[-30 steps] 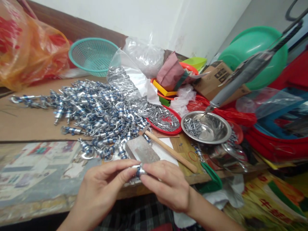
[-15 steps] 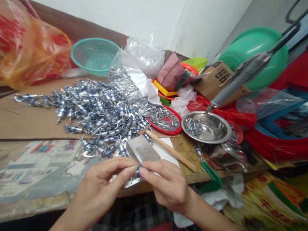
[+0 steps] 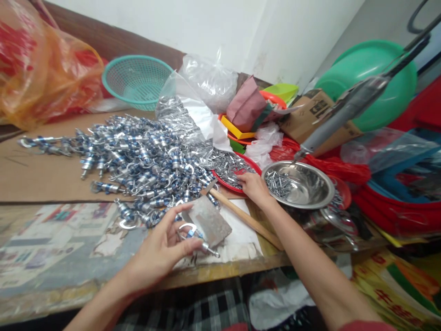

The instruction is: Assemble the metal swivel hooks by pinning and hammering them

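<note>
as the left grip (image 3: 163, 247) holds it, the silvery fitting (image 3: 195, 233) shows — hooked, blue-banded.

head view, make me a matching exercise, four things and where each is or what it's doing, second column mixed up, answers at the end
1. left hand
2. right hand
3. shiny round steel bowl
4. turquoise plastic mesh basket

A. at the red round plastic plate
B. beyond the pile of silver-and-blue metal fittings
C. holding one hooked silver-and-blue metal fitting
D. containing loose slim metal pieces

Pairs: 1-C, 2-A, 3-D, 4-B
</note>
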Demonstrator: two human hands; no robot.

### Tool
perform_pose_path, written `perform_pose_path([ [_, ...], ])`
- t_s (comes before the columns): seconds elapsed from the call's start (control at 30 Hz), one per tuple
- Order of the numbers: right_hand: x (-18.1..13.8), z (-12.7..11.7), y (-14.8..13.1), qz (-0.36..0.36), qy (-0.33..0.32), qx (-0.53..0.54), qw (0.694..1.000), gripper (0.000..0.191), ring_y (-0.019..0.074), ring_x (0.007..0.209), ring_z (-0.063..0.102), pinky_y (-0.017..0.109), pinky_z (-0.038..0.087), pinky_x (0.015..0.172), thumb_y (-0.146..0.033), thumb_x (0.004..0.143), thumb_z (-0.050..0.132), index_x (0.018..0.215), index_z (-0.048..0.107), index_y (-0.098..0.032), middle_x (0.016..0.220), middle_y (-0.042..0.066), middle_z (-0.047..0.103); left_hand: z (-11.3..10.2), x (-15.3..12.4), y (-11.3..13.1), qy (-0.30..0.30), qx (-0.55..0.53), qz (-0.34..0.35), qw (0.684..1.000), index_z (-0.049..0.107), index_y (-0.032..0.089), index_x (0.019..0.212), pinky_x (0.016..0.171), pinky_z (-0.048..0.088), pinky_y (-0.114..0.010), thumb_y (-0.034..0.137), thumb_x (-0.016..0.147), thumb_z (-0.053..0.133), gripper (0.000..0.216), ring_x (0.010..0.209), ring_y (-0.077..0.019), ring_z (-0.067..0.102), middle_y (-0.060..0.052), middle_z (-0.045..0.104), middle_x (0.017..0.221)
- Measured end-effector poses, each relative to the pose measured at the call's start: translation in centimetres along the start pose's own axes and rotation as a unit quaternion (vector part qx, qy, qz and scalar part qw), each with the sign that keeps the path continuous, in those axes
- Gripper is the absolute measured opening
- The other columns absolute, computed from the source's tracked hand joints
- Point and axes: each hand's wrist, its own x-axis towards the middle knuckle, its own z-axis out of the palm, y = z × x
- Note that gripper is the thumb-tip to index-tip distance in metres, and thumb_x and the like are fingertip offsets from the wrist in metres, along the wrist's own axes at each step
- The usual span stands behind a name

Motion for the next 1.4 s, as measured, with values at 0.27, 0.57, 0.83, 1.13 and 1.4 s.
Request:
perform_pose_path([
  [0.27, 1.8, 1.1, 2.5, 0.047, 0.000, 0.016, 0.999, 0.018, 0.0236, 0.093, 0.062, 0.033, 0.044, 0.087, -0.009, 0.075, 0.058, 0.080, 0.073, -0.018, 0.091, 0.010, 0.068, -1.1, 1.1, 0.0, -0.031, -0.018, -0.029, 0.999, 0.032, 0.023, 0.121, 0.070, 0.051, -0.033, 0.017, 0.061, 0.076, 0.074, 0.075, -0.0184, 0.065, 0.002, 0.063, 0.080],
  [0.57, -4.0, -1.0, -4.1, 0.057, -0.016, 0.321, 0.945, 0.020, 0.0151, 0.061, 0.067, 0.026, 0.054, 0.059, -0.030, 0.078, 0.062, 0.089, 0.070, -0.014, 0.073, 0.005, 0.072, -1.0, 1.1, -0.1, -0.018, -0.033, -0.025, 0.999, 0.034, 0.023, 0.119, 0.067, 0.051, -0.031, 0.014, 0.060, 0.075, 0.073, 0.072, -0.0170, 0.064, 0.002, 0.063, 0.079],
  [0.83, -9.5, 0.3, -10.1, -0.254, 0.071, 0.353, 0.898, 0.025, 0.0150, 0.079, 0.067, 0.028, 0.055, 0.072, -0.007, 0.082, 0.048, 0.087, 0.071, -0.018, 0.084, 0.007, 0.072, -1.0, 1.1, -0.1, -0.018, -0.023, -0.009, 1.000, 0.038, 0.020, 0.118, 0.062, 0.048, -0.027, 0.014, 0.060, 0.075, 0.068, 0.068, -0.0145, 0.061, 0.001, 0.065, 0.078],
  [1.13, -11.1, -0.3, -9.8, -0.311, 0.098, 0.233, 0.916, 0.028, 0.0187, 0.089, 0.063, 0.034, 0.052, 0.078, -0.007, 0.085, 0.046, 0.100, 0.067, -0.018, 0.093, 0.008, 0.071, -1.0, 1.0, -0.3, -0.015, -0.018, 0.009, 1.000, 0.046, 0.020, 0.117, 0.063, 0.049, -0.027, 0.014, 0.061, 0.075, 0.063, 0.070, -0.0155, 0.061, -0.001, 0.068, 0.078],
  [1.4, -12.8, 0.3, -8.9, -0.241, 0.047, 0.243, 0.939, 0.038, 0.0203, 0.107, 0.054, 0.040, 0.046, 0.089, -0.005, 0.084, 0.041, 0.109, 0.065, -0.022, 0.110, 0.008, 0.064, -0.5, 0.8, 0.4, 0.025, 0.084, -0.001, 0.996, 0.073, 0.015, 0.074, 0.062, 0.050, -0.028, 0.021, 0.054, 0.075, 0.020, 0.063, -0.0170, 0.063, -0.003, 0.073, 0.069],
])
